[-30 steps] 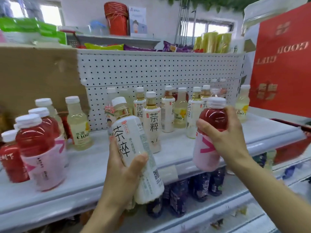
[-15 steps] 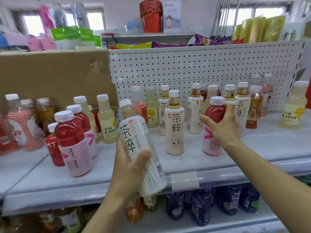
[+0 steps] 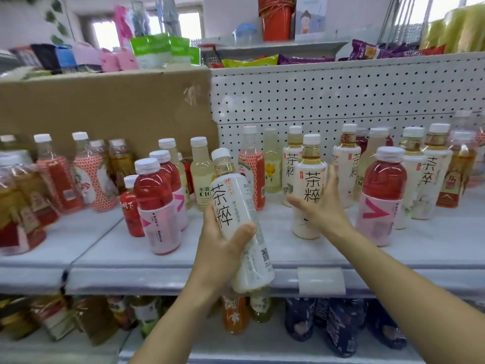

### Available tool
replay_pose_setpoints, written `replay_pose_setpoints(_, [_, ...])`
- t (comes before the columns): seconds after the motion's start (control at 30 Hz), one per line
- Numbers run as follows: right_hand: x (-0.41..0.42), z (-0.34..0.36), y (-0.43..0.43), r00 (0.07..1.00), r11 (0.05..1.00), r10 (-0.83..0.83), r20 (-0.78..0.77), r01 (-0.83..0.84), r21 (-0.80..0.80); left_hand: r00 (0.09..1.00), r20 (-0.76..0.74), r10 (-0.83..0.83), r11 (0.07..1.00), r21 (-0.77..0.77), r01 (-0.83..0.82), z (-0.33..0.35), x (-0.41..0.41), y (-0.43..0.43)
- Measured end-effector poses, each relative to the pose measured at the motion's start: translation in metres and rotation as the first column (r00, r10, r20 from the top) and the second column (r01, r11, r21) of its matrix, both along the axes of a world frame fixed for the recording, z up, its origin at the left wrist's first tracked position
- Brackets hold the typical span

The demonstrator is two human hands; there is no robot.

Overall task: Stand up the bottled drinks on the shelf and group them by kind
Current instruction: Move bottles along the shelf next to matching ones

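My left hand (image 3: 220, 248) grips a white-labelled tea bottle (image 3: 236, 206), tilted with its cap leaning left, in front of the shelf (image 3: 183, 258). My right hand (image 3: 320, 208) is spread in front of an upright white tea bottle (image 3: 311, 179), thumb to its left and fingers along its right side. A red drink bottle with a pink label (image 3: 380, 195) stands alone just right of that hand. More white tea bottles (image 3: 430, 174) stand behind. Red bottles (image 3: 154, 200) and a pale yellow bottle (image 3: 200, 177) stand to the left.
A white pegboard (image 3: 315, 95) and a cardboard sheet (image 3: 105, 106) back the shelf. Mixed red-patterned and amber bottles (image 3: 86, 177) crowd the far left. A price tag holder (image 3: 321, 281) sits on the shelf's front edge. Dark bottles (image 3: 338, 327) fill the lower shelf.
My right hand has let go of the red bottle, which now stands on the shelf, and has moved left to the upright white tea bottle. The view has swung left.
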State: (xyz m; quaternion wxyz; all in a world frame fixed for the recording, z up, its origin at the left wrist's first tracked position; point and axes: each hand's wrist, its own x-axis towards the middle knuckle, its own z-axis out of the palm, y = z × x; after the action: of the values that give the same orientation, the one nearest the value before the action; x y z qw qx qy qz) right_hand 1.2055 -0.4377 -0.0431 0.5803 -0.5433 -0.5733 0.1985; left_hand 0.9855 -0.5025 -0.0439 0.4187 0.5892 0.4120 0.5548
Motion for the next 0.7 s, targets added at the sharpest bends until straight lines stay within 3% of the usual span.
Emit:
replay_pose_setpoints(0.23, [-0.018,0.005,-0.017,0.991,0.998,0.04,0.125,-0.047,0.051,1.0,0.009,0.024,0.999,-0.031,-0.024,-0.003,-0.022,-0.011])
replay_pose_setpoints(0.37, [-0.047,0.013,-0.046,0.978,0.994,-0.019,0.206,-0.004,0.11,1.0,0.025,0.019,0.999,-0.027,-0.018,-0.005,-0.048,-0.02])
replay_pose_setpoints(0.47, [-0.078,0.02,-0.071,0.988,0.987,-0.032,0.153,0.006,0.163,0.999,0.051,0.005,0.999,-0.033,-0.004,-0.005,-0.076,-0.029])
replay_pose_setpoints(0.7, [-0.209,0.011,-0.124,0.989,0.982,0.128,0.069,-0.136,0.129,0.998,0.04,0.043,0.998,-0.039,-0.042,-0.016,-0.189,-0.059])
